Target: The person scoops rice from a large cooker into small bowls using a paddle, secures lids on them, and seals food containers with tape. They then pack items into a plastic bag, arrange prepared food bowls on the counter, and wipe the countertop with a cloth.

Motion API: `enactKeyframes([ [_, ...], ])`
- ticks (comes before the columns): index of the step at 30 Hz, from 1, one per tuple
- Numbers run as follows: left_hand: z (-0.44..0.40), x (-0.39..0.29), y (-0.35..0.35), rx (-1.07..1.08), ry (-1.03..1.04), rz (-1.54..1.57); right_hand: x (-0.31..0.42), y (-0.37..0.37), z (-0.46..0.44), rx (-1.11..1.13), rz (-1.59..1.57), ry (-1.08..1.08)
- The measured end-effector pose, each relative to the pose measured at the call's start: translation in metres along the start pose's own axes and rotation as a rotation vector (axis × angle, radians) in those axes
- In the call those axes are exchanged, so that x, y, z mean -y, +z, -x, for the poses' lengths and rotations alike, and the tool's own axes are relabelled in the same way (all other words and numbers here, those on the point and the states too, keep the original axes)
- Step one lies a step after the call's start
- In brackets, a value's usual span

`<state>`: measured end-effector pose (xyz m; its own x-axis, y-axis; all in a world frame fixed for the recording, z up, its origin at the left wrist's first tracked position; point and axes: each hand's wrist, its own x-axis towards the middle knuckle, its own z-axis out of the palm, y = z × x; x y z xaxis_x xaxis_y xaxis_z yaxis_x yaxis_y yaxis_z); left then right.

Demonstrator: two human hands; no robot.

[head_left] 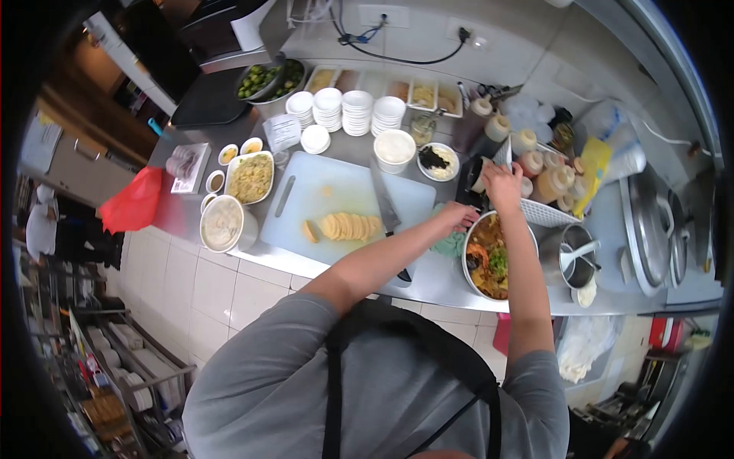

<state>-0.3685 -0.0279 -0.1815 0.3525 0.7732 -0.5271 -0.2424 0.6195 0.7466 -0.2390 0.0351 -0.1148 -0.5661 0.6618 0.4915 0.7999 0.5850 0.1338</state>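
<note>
Soup with an orange shrimp and chopped greens fills a large white bowl (497, 294) at the counter's front edge. My left hand (457, 217) is just beyond its rim, fingers drawn together against the lower end of a dark container (468, 186). My right hand (502, 186) is bent over that container's right side with its fingers closed; what they hold is hidden. Under my left wrist lies a green cloth (449, 241). To the left, a knife (384, 200) rests on the white cutting board (302, 183) beside sliced pale yellow food (351, 226).
A white basket (547, 214) of sauce bottles stands on the right, with a metal pot (573, 260) in front. Stacked white dishes (357, 111) line the back. A white tub (228, 223) and a dish of yellow food (250, 177) sit at left. The knife handle overhangs the board.
</note>
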Motion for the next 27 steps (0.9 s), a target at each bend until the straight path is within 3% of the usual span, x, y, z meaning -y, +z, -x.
enactKeyframes([
  [7, 0.000, -0.001, -0.001, 0.026, -0.022, -0.031, -0.011, 0.005, -0.005, 0.031, -0.001, -0.084],
  [10, -0.003, 0.002, -0.002, -0.015, -0.018, -0.005, -0.012, -0.006, -0.008, 0.109, -0.145, -0.058],
  [20, -0.008, 0.005, -0.005, 0.010, -0.033, -0.029, -0.015, 0.003, -0.010, 0.055, -0.107, -0.040],
  [27, -0.009, 0.005, -0.006, 0.019, -0.043, -0.023, -0.014, -0.007, -0.011, 0.134, -0.146, -0.047],
])
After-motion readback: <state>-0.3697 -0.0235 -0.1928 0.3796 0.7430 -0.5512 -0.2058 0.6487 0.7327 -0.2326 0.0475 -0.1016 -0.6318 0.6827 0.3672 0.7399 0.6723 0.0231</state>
